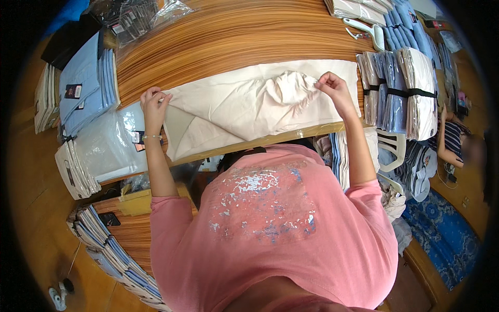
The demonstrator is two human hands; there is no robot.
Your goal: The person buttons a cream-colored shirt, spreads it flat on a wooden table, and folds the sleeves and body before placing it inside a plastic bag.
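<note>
A cream garment (234, 104) lies stretched sideways across the wooden table in front of me, with its kind not clear from here. Its left end is folded over at a slant, and a darker beige layer shows beneath. Toward the right the fabric is bunched into a gathered, puffy part. At the upper left corner, my left hand (154, 106) pinches the edge between thumb and fingers. Beside the gathered part, my right hand (335, 91) pinches its edge. Both arms reach forward, well apart.
Folded blue garments (80, 93) and clear-bagged packs (99, 148) stand on the left. Bagged, strapped bundles (397, 93), a pale green-white handheld tool (371, 31) and more stacks are on the right. A phone (109, 219) lies at lower left. Another person (452, 138) is at far right.
</note>
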